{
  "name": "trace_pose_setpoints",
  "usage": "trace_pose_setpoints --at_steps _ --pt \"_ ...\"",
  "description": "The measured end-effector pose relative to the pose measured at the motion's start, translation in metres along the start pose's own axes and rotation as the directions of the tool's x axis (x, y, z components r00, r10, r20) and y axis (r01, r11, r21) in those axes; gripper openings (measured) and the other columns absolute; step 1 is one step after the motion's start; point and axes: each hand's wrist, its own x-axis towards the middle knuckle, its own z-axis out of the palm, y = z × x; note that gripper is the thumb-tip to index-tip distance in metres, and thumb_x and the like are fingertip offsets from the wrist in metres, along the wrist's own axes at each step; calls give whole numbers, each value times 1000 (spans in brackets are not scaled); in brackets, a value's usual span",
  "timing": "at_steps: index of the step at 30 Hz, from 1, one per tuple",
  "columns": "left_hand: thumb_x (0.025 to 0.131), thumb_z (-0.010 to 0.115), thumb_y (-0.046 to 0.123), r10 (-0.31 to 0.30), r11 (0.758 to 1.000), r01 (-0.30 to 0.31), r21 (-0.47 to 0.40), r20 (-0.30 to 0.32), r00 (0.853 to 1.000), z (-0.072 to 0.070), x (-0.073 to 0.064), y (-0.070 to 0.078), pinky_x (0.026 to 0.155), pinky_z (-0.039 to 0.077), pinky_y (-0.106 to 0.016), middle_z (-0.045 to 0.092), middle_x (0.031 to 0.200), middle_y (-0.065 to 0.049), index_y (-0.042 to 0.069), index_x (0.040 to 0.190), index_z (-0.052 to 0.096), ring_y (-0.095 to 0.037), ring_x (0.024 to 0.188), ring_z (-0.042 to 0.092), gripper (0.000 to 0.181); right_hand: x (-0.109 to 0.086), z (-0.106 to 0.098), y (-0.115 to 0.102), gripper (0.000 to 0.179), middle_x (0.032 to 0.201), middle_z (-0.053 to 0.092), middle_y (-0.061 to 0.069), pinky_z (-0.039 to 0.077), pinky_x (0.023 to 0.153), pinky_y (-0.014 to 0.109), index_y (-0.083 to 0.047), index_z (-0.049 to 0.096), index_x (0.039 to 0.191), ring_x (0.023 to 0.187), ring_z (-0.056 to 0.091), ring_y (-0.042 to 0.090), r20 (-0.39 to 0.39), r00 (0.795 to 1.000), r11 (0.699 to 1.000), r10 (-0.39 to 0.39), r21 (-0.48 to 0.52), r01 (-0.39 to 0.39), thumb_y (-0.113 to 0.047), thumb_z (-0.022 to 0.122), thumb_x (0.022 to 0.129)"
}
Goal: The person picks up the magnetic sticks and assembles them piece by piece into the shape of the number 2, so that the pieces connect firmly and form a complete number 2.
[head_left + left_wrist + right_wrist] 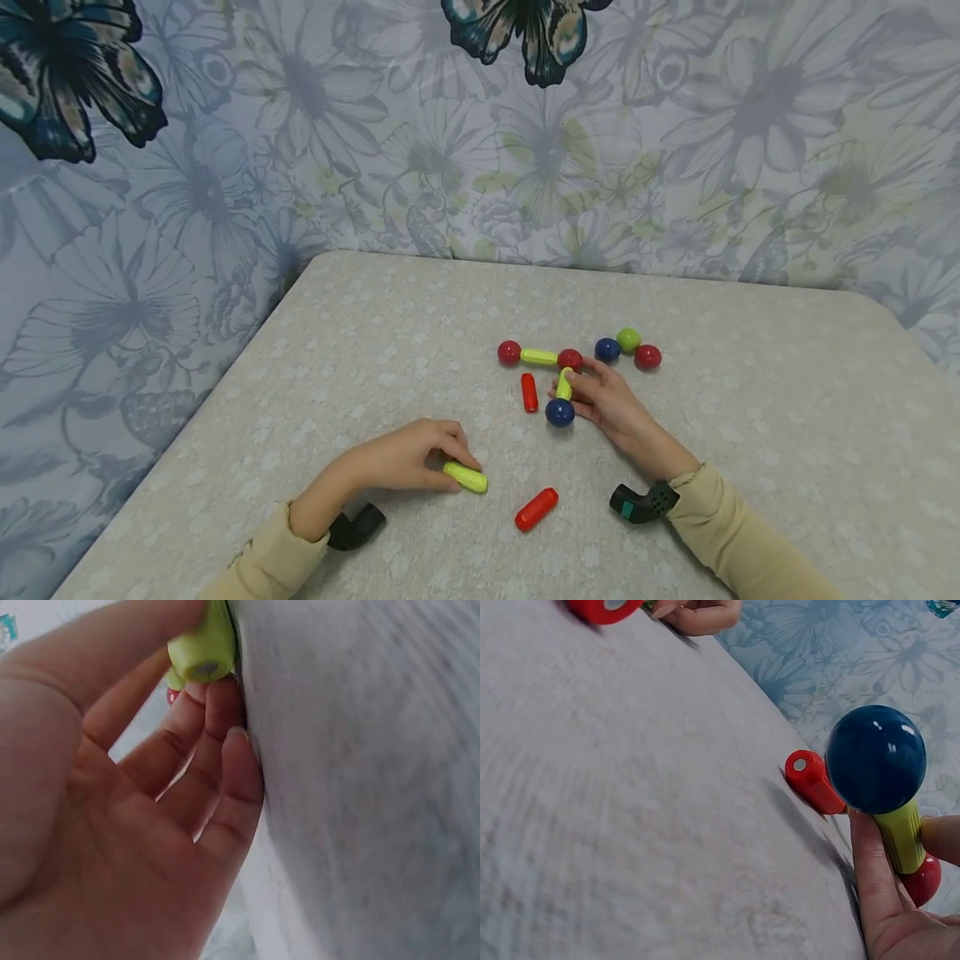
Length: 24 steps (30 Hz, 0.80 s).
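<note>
My left hand point(420, 454) pinches a yellow-green magnetic rod point(467, 477) low at the table's surface; its end shows a round metal disc in the left wrist view. With thumb and fingers my right hand point(618, 408) grips another yellow-green rod point(565, 384). A blue ball point(559, 412) sits on that rod's near end, and a red ball point(570, 359) on its far end. From this red ball a third yellow-green rod point(539, 357) runs left to a second red ball point(509, 352). Just left of the gripped rod lies a red rod point(529, 392).
Another red rod point(537, 509) lies nearer the front, between the hands. Beyond the right hand, a blue ball point(607, 349), a green ball point(628, 339) and a red ball point(648, 357) are grouped. The table point(405, 333) meets a flower-patterned wall point(420, 167) at the back.
</note>
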Motion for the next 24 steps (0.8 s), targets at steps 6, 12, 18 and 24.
trace_pose_setpoints --at_steps 6,12,18,24 --pt "82 74 12 -36 999 36 -3 -94 995 -3 11 0 71 48 -26 60 88 12 12 100 73 -6 78 55 19 0 -3 0 64 123 53 25 49 81 28 0 11 147 100 62 21 2 1000 1000 -9 3 9 -15 50 98" --pt "83 72 11 -53 998 55 3 -238 970 -6 41 4 70 50 -27 61 86 9 10 101 72 -10 78 55 18 -1 -3 2 65 123 53 25 49 81 28 0 10 147 99 62 21 2 1000 1000 -2 17 2 -15 50 98" --pt "82 73 9 -66 997 75 20 -286 956 -5 66 4 69 49 -26 62 89 7 8 105 72 -10 78 55 22 0 0 4 64 121 52 25 49 82 30 0 12 146 98 62 21 20 1000 999 -5 36 5 -14 51 98" --pt "83 73 10 -18 999 28 26 -314 949 -3 77 4 70 49 -25 62 90 4 6 104 72 -11 79 55 21 0 -1 1 62 123 51 26 49 83 30 1 13 146 99 62 21 15 1000 1000 -14 24 14 -15 50 99"
